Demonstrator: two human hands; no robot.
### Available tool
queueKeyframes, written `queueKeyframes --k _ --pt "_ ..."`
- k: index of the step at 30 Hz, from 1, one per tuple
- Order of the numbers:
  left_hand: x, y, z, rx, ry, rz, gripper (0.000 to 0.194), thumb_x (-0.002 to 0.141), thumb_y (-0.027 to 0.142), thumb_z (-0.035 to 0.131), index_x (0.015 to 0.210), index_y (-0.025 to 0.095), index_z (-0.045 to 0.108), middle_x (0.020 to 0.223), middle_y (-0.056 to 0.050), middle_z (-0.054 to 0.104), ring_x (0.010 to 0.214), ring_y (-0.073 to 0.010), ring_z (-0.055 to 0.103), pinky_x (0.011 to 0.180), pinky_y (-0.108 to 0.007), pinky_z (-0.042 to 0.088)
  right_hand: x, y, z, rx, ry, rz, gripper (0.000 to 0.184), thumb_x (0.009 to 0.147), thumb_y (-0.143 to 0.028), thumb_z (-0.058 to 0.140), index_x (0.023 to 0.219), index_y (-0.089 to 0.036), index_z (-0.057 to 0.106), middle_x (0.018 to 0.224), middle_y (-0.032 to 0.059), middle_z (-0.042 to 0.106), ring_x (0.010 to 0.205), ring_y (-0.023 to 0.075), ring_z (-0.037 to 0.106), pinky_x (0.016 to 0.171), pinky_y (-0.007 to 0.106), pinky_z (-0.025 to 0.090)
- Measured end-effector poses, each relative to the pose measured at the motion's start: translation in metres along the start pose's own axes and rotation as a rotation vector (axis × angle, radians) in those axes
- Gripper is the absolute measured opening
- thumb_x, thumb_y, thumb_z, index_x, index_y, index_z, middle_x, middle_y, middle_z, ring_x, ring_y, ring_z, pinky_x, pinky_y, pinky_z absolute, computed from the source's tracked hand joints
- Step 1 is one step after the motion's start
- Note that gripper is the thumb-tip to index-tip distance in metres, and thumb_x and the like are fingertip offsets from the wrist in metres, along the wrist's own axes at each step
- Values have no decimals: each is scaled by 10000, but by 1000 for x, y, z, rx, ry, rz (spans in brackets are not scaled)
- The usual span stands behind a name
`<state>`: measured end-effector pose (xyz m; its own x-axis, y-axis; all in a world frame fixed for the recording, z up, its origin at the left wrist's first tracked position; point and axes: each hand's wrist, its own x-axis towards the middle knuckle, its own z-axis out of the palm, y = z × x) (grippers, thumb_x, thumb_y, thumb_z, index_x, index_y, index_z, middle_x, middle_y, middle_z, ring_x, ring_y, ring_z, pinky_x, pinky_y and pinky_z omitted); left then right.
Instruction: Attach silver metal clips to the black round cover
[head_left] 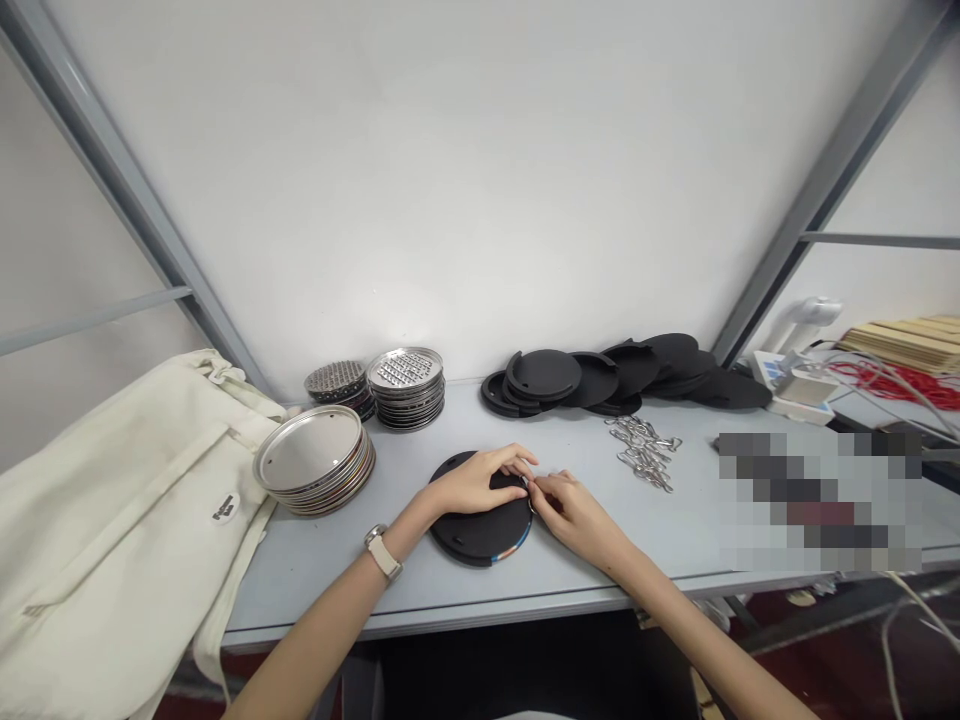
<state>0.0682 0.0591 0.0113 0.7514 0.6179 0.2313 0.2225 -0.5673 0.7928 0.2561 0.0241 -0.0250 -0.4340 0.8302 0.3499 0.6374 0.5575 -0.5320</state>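
A round black disc (480, 535) lies on the table in front of me, with a blue, white and orange band showing on its lower right edge. My left hand (480, 482) rests over it, thumb and fingers closed at its right edge. At that same edge my right hand (570, 510) is closed in a pinch on a small silver clip (532, 503), mostly hidden by the fingers. The fingertips of both hands nearly meet. A loose heap of silver clips (645, 452) lies to the right, beyond my right hand.
Overlapping black discs (547, 375) lie along the wall. To the left are a stack of round metal plates (311, 450) and two stacks of grater discs (405, 372), beside a cream bag (135, 510). A white device (799, 385) and red cord (900, 382) are at the right.
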Motion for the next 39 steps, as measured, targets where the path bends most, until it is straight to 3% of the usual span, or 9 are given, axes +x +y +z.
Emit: queueKeyframes --k 39 --pt "0 -1 0 13 -1 27 357 827 145 576 1171 204 498 1050 -52 648 1003 -160 596 932 -320 442 1 4 2 24 -23 14 363 958 -281 299 608 -194 340 547 -39 443 528 113 367 710 288 339"
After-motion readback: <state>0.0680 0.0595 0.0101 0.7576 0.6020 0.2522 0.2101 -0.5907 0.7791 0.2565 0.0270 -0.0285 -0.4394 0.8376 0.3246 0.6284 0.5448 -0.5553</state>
